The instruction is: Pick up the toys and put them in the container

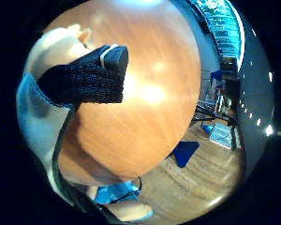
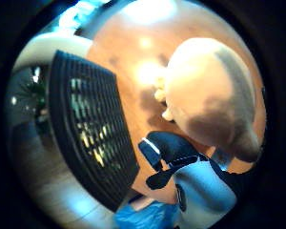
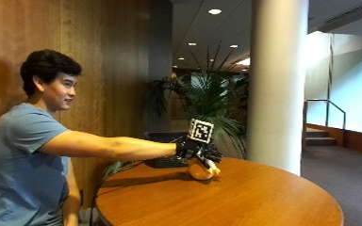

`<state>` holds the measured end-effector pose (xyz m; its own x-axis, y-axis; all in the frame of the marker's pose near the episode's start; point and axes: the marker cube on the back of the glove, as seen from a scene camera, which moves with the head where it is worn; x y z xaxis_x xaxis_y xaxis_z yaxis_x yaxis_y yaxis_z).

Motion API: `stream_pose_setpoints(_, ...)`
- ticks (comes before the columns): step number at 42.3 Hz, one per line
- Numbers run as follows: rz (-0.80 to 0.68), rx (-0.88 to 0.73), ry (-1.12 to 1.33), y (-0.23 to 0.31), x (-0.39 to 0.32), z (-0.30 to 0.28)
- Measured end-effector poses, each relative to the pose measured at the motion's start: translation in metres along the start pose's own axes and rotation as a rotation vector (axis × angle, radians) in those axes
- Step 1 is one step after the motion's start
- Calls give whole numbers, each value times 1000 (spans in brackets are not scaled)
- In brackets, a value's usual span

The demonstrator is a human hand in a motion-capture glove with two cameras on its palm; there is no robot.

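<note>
In the outside view my gloved right hand (image 3: 196, 150) reaches out over the round wooden table (image 3: 243, 197), fingers curled round a tan plush toy (image 3: 203, 171). The toy hangs under the palm, at or just above the tabletop. The black mesh container (image 3: 162, 162) stands right behind the hand, at the table's far edge. In the thumb side palm view the cream and tan toy (image 2: 214, 95) sits close to the palm with the container's (image 2: 93, 129) mesh wall beside it. A gloved finger (image 1: 84, 79) wraps over the toy (image 1: 56, 47) in the little finger side view.
A wide white pillar (image 3: 275, 84) rises just beyond the table on the right, and a large potted plant (image 3: 212, 103) stands behind the container. A wood-panelled wall (image 3: 105, 56) runs along the left. Bare tabletop stretches in front and to the right of the hand.
</note>
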<state>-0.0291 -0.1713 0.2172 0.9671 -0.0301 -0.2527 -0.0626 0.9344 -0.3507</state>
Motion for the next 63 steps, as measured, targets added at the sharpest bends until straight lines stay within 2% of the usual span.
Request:
stream_pose_setpoints(3,26,-39,14,-5,-1,16)
stream_pose_setpoints(7,219,-91,18,-15,0,34)
stream_pose_setpoints(13,41,-121,-95,-16,-11,48)
stream_pose_setpoints(16,41,-128,-92,-17,-11,50)
stream_pose_setpoints(20,118,-123,-44,-18,-4,51)
stream_pose_setpoints(26,167,-4,-56,-20,-11,48)
stream_pose_setpoints(33,93,129,-154,-16,-25,44)
stream_pose_setpoints(40,128,148,-12,-9,-12,39)
stream_pose_setpoints(45,123,158,-121,-4,-10,17)
stream_pose_setpoints(52,223,224,-37,25,33,-51)
stream_pose_setpoints(59,194,287,-73,65,34,-136)
stream_pose_setpoints(63,119,327,-121,90,21,-177)
